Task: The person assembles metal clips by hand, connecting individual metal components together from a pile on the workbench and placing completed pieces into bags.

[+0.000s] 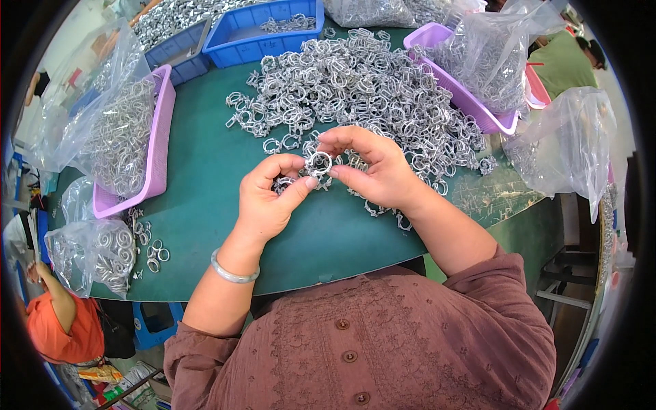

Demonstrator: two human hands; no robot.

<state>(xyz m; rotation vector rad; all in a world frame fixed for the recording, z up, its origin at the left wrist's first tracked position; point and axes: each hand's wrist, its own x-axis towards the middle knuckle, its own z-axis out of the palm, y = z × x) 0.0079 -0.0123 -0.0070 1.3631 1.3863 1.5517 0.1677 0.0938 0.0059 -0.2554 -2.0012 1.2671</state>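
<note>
A small silver metal ring clamp [318, 164] is pinched between both my hands above the green table [205, 178]. My left hand [266, 198] grips its lower left side with thumb and fingers; a silver bangle sits on that wrist. My right hand [372, 167] holds its right side with thumb and forefinger. Another clamp shows under my left fingers. Just beyond my hands lies a big heap of the same silver clamps [355, 89].
A purple tray [160, 137] lined with a clear bag of clamps stands at left, another purple tray [471, 102] at right, and blue bins [263, 34] at the back. A few loose clamps [150, 246] lie beside a filled bag [96, 253] near the table's front left edge. A person in orange [61, 321] sits lower left.
</note>
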